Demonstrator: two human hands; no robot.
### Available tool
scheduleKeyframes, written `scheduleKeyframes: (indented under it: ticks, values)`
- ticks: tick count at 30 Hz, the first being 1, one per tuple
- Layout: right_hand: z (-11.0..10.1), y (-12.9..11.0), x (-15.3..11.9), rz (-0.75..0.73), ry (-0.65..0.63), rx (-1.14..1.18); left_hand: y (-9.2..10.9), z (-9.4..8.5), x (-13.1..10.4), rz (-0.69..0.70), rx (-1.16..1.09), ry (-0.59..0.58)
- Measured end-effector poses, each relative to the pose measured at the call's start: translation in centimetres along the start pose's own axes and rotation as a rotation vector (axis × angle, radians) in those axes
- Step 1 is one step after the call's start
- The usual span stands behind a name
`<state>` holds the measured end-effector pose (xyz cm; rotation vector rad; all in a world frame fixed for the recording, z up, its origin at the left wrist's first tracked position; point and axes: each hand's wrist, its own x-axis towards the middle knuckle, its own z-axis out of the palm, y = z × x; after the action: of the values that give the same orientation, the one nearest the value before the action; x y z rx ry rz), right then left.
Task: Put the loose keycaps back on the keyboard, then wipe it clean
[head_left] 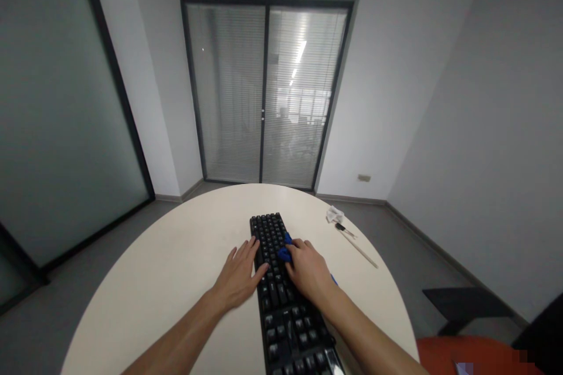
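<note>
A black keyboard (288, 328) lies lengthwise away from me on the round cream table (167, 281). My left hand (240, 272) rests at its left edge with the fingers stretched out, the thumb over the keys and the fingertips touching the side. On the right side of the keys, my right hand (310, 269) is closed on a blue cloth (285, 254). Bits of the cloth show at the fingertips and beside the wrist; the rest is hidden under the hand.
Toward the table's right edge lie a crumpled white tissue (335, 214), a small black-tipped brush (345, 229) and a thin pale stick (360, 249). An orange-red chair (466, 351) with a black armrest (466, 303) stands at the lower right. Glass doors (264, 94) with blinds are beyond.
</note>
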<state>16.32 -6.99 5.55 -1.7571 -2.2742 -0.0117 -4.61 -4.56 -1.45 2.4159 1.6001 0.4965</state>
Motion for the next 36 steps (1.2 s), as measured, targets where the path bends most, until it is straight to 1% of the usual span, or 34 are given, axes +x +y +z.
scheduleKeyframes:
  ticks: [2, 3, 4, 6, 7, 10, 12, 15, 20, 21, 23, 25, 27, 33, 36]
  values:
    - [0.3, 0.5, 1.8, -0.034, 0.057, 0.043, -0.2, -0.4, 0.0, 0.009, -0.007, -0.027]
    - [0.5, 0.8, 2.8, -0.063, 0.058, 0.062, -0.3, -0.6, -0.1, 0.015, -0.011, -0.047]
    - [0.8, 0.9, 3.8, -0.069, 0.039, 0.063, -0.3, -0.8, -0.1, 0.021, -0.014, -0.068]
    - [1.5, 0.9, 5.5, -0.003, -0.032, 0.027, -0.4, -1.2, -0.1, 0.030, -0.016, -0.096]
    - [1.9, 0.6, 6.1, 0.025, -0.045, 0.016, -0.4, -1.3, -0.1, 0.030, -0.015, -0.102]
    - [2.9, -0.7, 6.6, 0.081, -0.038, -0.021, -0.5, -1.2, 0.0, 0.031, -0.008, -0.101]
    - [3.2, -1.7, 6.3, 0.077, -0.031, -0.046, -0.6, -1.0, 0.0, 0.035, -0.010, -0.099]
    - [3.1, -2.7, 5.8, -0.019, -0.049, -0.061, -0.6, -0.6, 0.0, 0.031, -0.029, -0.075]
    - [2.4, -3.4, 6.4, -0.306, -0.126, -0.031, -0.4, -0.8, 0.0, 0.035, -0.032, -0.047]
    - [2.3, -3.5, 6.6, -0.342, -0.129, -0.029, -0.3, -0.9, 0.0, 0.042, -0.032, -0.043]
    - [2.3, -3.5, 7.0, -0.366, -0.122, -0.035, -0.2, -1.1, -0.1, 0.045, -0.033, -0.039]
    - [2.4, -3.5, 7.2, -0.336, -0.107, -0.045, -0.1, -1.2, -0.1, 0.031, -0.032, -0.054]
    - [2.6, -3.2, 7.2, -0.275, -0.085, -0.058, 0.0, -1.3, -0.1, 0.017, -0.032, -0.065]
    - [2.8, -2.2, 6.4, -0.019, -0.011, -0.108, 0.3, -1.8, -0.2, 0.008, -0.045, -0.085]
    - [3.0, -2.3, 6.1, 0.071, 0.002, -0.124, 0.2, -1.9, -0.3, 0.018, -0.039, -0.104]
